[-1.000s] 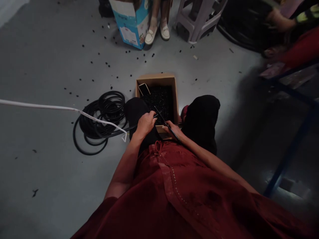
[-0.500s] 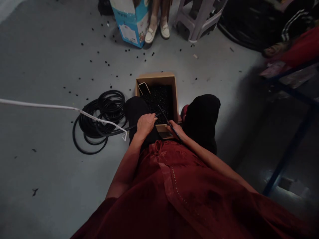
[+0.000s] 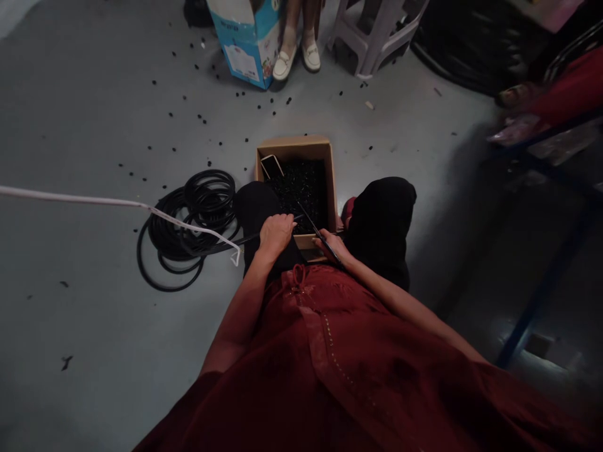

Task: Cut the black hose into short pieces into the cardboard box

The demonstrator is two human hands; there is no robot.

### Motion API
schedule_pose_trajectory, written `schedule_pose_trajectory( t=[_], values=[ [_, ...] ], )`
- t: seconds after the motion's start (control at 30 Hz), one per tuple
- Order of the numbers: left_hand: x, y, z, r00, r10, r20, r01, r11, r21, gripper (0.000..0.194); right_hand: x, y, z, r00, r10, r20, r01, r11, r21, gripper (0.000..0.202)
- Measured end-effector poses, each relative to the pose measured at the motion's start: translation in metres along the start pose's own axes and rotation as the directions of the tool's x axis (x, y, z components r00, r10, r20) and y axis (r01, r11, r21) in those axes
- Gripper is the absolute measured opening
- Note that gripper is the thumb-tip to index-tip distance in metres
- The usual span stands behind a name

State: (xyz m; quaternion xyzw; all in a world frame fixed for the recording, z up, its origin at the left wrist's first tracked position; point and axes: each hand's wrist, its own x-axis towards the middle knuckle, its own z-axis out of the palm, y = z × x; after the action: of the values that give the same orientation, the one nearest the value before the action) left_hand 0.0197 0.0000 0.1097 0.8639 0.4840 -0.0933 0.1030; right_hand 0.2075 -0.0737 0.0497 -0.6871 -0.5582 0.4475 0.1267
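Note:
My left hand [image 3: 276, 233] is closed around a length of black tubing [image 3: 247, 240] over my left knee. The tubing's short free end pokes out past my thumb, above the cardboard box [image 3: 293, 142]. From the other side, my right hand [image 3: 333, 245] grips a slim dark tool [image 3: 308, 216] with a long thin blade; its exact kind is unclear. The blade slants up and left across the tubing's end. Many small black pieces [image 3: 304, 185] fill the box between my knees, and a phone-like dark rectangle [image 3: 272, 167] leans in its corner.
Coiled black tubing [image 3: 172, 289] lies on the floor at left, crossed by a white cord [image 3: 94, 200]. Black bits dot the floor ahead. Beyond stand a blue-and-white carton [image 3: 242, 56], a person's white shoes [image 3: 284, 64] and a grey stool [image 3: 370, 47]. A blue frame [image 3: 541, 301] rises at right.
The blade has shifted very slightly left against the tubing's end. Both hands keep nearly the same place. At upper right, another person's dark, striped clothing has moved.

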Motion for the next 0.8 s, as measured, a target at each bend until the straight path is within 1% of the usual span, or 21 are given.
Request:
schedule_pose_trajectory(
  t=[0.13, 0.23, 0.4, 0.53, 0.6, 0.67, 0.8],
  values=[
    [0.001, 0.0, 0.002, 1.0, 0.012, -0.024, -0.011, 1.0, 0.01, 0.031, 0.001, 0.001, 0.001, 0.999, 0.039, -0.006, -0.039, 0.999, 0.007, 0.025],
    [0.001, -0.002, 0.0, 0.999, -0.01, -0.039, 0.01, 1.0, -0.007, 0.032, 0.001, 0.001, -0.001, 0.998, 0.061, -0.012, -0.06, 0.998, 0.032, 0.029],
    [0.003, -0.009, -0.006, 0.994, -0.099, -0.051, 0.088, 0.978, -0.189, 0.035, -0.003, 0.001, -0.006, 0.996, 0.078, -0.04, -0.069, 0.98, 0.186, 0.037],
    [0.007, -0.015, -0.01, 0.984, -0.169, -0.048, 0.141, 0.924, -0.356, 0.037, -0.008, -0.002, -0.008, 0.997, 0.073, 0.012, -0.073, 0.942, 0.329, 0.04],
    [0.008, -0.017, -0.011, 0.98, -0.194, -0.048, 0.154, 0.885, -0.439, 0.037, -0.01, -0.003, -0.009, 0.999, 0.032, 0.027, -0.04, 0.938, 0.344, 0.044],
    [0.008, -0.019, -0.011, 0.977, -0.207, -0.048, 0.156, 0.852, -0.5, 0.035, -0.012, -0.004, -0.01, 0.999, -0.012, 0.036, -0.001, 0.946, 0.325, 0.048],
    [0.007, -0.02, -0.013, 0.974, -0.22, -0.054, 0.157, 0.827, -0.54, 0.035, -0.014, -0.005, -0.012, 0.996, -0.027, 0.085, 0.0, 0.952, 0.305, 0.057]
  ],
)
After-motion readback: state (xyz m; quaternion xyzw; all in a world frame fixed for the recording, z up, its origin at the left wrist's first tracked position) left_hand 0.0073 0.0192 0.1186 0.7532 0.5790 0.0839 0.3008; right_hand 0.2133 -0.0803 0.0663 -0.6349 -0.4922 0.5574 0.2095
